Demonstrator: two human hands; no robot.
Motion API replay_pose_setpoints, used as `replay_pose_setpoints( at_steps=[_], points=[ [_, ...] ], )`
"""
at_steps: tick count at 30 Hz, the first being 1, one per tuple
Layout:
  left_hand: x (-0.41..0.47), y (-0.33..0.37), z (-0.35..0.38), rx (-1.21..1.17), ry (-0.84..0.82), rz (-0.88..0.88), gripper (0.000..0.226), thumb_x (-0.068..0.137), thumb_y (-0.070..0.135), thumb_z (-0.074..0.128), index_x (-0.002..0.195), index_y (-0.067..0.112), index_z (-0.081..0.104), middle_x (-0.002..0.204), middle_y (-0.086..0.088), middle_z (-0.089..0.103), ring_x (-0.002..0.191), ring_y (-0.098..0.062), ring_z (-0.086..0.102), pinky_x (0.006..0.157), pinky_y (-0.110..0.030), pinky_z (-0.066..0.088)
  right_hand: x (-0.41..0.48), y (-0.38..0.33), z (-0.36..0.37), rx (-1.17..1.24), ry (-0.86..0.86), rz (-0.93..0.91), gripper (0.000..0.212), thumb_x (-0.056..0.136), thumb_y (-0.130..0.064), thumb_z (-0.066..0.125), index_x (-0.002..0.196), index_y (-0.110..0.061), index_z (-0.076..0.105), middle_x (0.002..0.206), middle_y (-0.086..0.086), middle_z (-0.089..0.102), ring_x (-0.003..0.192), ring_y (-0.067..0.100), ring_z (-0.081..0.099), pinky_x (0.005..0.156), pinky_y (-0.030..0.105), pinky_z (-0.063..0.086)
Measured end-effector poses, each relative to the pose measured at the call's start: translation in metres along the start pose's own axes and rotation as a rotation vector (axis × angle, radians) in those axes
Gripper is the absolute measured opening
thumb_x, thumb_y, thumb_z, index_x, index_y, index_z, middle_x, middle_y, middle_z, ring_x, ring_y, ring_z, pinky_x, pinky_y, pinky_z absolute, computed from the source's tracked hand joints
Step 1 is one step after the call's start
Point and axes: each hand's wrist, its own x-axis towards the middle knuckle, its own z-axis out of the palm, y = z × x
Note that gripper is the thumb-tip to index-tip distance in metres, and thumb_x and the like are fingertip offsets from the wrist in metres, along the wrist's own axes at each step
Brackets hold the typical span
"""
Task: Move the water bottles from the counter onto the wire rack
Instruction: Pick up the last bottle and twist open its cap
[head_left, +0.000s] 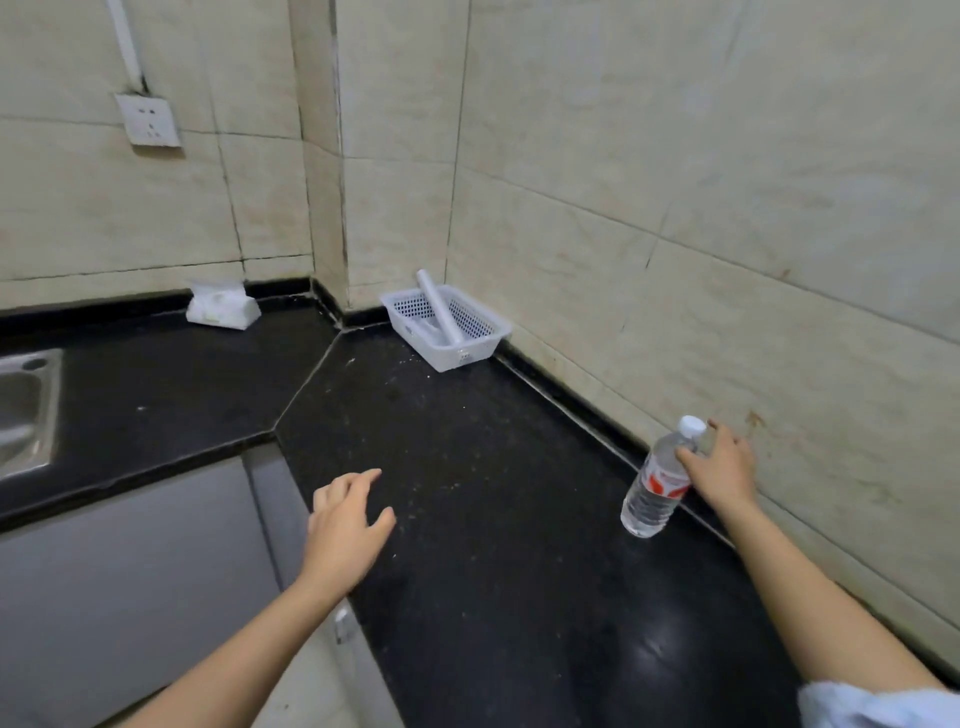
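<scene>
Black counter (467, 467): bottle (655, 483), basket (457, 359), tissue pack (222, 309)

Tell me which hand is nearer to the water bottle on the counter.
Right. The right hand grips the water bottle near its neck. The left hand is open above the counter edge, far to the left of it.

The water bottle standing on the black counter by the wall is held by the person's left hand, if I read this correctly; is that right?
Not quite: the head view shows the right hand holding the water bottle near its neck; the left hand is open and holds nothing. The bottle does stand on the black counter by the wall.
</scene>
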Motion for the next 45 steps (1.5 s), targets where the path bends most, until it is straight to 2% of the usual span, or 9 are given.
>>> replay_pose_setpoints(
  at_steps=[5,10,17,25,28,35,39,43,45],
  points=[
    [0.048,0.013,0.043,0.033,-0.103,0.018,0.05,0.086,0.023,0.054,0.134,0.018,0.04,0.137,-0.007,0.042,0.128,-0.027,0.03,0.102,-0.037,0.029,0.047,-0.003,0.023,-0.022,-0.025,0.052,0.065,0.082,-0.018,0.062,0.138,-0.005,0.031,0.136,0.03,0.037,0.128,0.042,0.032,0.104,0.046,0.031],
    [0.081,0.029,0.081,0.035,-0.23,0.093,0.049,0.087,0.024,0.052,0.134,0.019,0.04,0.137,-0.004,0.042,0.126,-0.024,0.031,0.102,-0.035,0.029,0.074,-0.003,0.036,-0.153,-0.205,0.084,0.05,0.085,-0.018,0.057,0.131,-0.006,0.043,0.132,0.029,0.045,0.121,0.04,0.043,0.1,0.04,0.037],
    [0.127,0.041,0.127,-0.005,-0.408,0.191,0.049,0.087,0.025,0.053,0.134,0.02,0.04,0.138,-0.006,0.041,0.128,-0.026,0.03,0.102,-0.038,0.031,0.059,0.002,0.039,-0.461,-0.199,-0.038,0.033,0.09,-0.014,0.046,0.122,-0.005,0.048,0.12,0.03,0.051,0.108,0.041,0.051,0.087,0.04,0.043],
    [0.146,0.062,0.157,-0.073,-0.744,0.476,0.051,0.088,0.028,0.051,0.136,0.022,0.034,0.142,-0.003,0.038,0.13,-0.021,0.028,0.104,-0.035,0.031,-0.029,-0.01,0.032,-0.354,-0.04,0.26,0.026,0.087,-0.014,0.051,0.113,-0.009,0.052,0.115,0.019,0.045,0.099,0.037,0.053,0.083,0.033,0.04],
    [0.152,0.061,0.157,-0.117,-0.829,0.518,0.052,0.087,0.029,0.053,0.136,0.023,0.035,0.14,-0.002,0.038,0.128,-0.021,0.03,0.103,-0.035,0.033,-0.052,-0.025,0.028,-0.337,0.045,0.351,0.024,0.087,-0.018,0.052,0.111,-0.013,0.053,0.103,0.013,0.045,0.096,0.034,0.053,0.078,0.031,0.038],
    [0.095,0.067,0.159,-0.218,-1.166,0.706,0.07,0.079,0.04,0.063,0.138,0.023,0.031,0.139,-0.003,0.038,0.128,-0.021,0.03,0.106,-0.033,0.03,-0.133,-0.06,0.004,-0.334,0.131,0.381,0.019,0.086,-0.021,0.057,0.104,-0.015,0.056,0.09,0.003,0.048,0.082,0.017,0.048,0.068,0.025,0.03],
    [0.035,0.079,0.151,-0.245,-1.385,0.865,0.085,0.072,0.043,0.068,0.142,0.023,0.024,0.141,-0.003,0.036,0.131,-0.02,0.028,0.109,-0.034,0.028,-0.185,-0.074,-0.019,-0.283,0.195,0.381,0.018,0.082,-0.017,0.06,0.099,-0.019,0.053,0.096,0.007,0.056,0.082,0.018,0.051,0.068,0.024,0.036],
    [-0.016,0.099,0.136,-0.326,-1.352,0.92,0.095,0.065,0.042,0.073,0.142,0.027,0.02,0.135,0.002,0.04,0.127,-0.019,0.033,0.105,-0.037,0.031,-0.228,-0.076,-0.041,-0.223,0.29,0.358,0.026,0.08,-0.017,0.062,0.095,-0.03,0.045,0.1,-0.004,0.054,0.084,0.003,0.05,0.067,0.009,0.036],
    [-0.041,0.112,0.13,-0.36,-1.303,0.959,0.089,0.063,0.041,0.074,0.138,0.027,0.027,0.129,0.005,0.044,0.124,-0.018,0.037,0.104,-0.037,0.033,-0.25,-0.073,-0.055,-0.195,0.331,0.341,0.028,0.08,-0.018,0.063,0.095,-0.032,0.044,0.095,-0.012,0.051,0.081,-0.005,0.048,0.067,0.005,0.036]
  ],
)
